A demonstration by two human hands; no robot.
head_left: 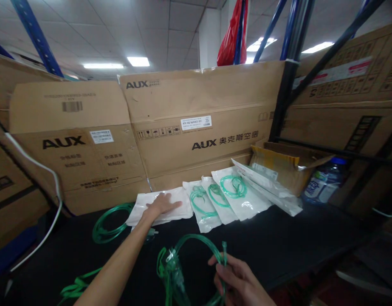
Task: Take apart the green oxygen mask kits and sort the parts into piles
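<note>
My left hand [162,205] lies flat, fingers spread, on a stack of empty white pouches [179,199] on the black table [278,242]. My right hand [238,280] is near the bottom edge and pinches a loop of green tubing [196,242] that carries a clear oxygen mask [175,276]. To the right of the white pouches lie three sealed pouches [227,197] with green tubing coiled inside, overlapping one another.
A loose coil of green tubing [108,225] lies left of my arm, more green strap [76,287] at the bottom left. An open small carton [285,165], flat packets [269,185] and a water bottle [323,180] stand at the right. Large AUX boxes [196,123] wall the back.
</note>
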